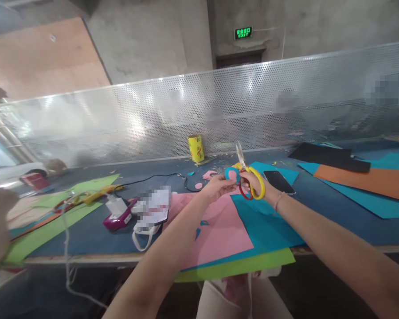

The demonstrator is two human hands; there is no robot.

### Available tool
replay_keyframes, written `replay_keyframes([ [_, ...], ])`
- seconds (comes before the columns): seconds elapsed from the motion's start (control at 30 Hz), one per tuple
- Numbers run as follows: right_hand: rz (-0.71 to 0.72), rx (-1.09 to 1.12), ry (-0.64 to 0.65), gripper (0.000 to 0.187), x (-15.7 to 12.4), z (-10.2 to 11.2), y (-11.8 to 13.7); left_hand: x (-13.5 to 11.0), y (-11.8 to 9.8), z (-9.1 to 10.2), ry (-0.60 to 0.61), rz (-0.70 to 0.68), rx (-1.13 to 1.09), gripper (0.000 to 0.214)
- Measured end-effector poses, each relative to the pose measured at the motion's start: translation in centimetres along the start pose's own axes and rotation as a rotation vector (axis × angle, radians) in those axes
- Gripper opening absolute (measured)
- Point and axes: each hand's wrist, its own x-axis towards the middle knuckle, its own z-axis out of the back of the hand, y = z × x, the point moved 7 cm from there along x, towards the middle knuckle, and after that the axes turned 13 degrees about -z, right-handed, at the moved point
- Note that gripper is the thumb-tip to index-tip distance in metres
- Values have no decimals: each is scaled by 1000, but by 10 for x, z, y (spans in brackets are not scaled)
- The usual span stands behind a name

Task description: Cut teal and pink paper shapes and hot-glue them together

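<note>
In front of me my left hand (218, 186) pinches a small rounded blue paper piece with a pink circle (232, 174) on it. My right hand (251, 180) is closed around a pair of scissors (258, 187), one handle yellow and one red. The blades point up and away from me, past the paper piece. Beneath my hands lie a pink paper sheet (229, 232), a blue sheet (269, 221) and a green sheet (239, 269), overlapping. Dark blue scraps (204, 223) rest on the pink sheet, and a loose pink circle (198, 186) lies beyond it.
A black phone (279, 182) lies right of my hands. Black, orange (362, 181) and blue sheets cover the right side. Leftward are a purple power strip (119, 218) with cables and more paper. A yellow roll (196, 149) stands by the perforated metal panel (153, 119). Someone's blurred arm shows far left.
</note>
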Motion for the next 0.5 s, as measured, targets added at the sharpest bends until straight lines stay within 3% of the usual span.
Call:
replay_keyframes([
  [0.27, 30, 37, -18, 20, 5, 12, 2, 0, 2, 6, 27, -6, 204, 22],
  [0.4, 37, 47, -38, 20, -2, 11, 8, 3, -1, 16, -45, -61, 324, 13],
  [0.5, 38, 63, -65, 19, -7, 12, 11, 7, -6, 29, -123, -135, 556, 8],
])
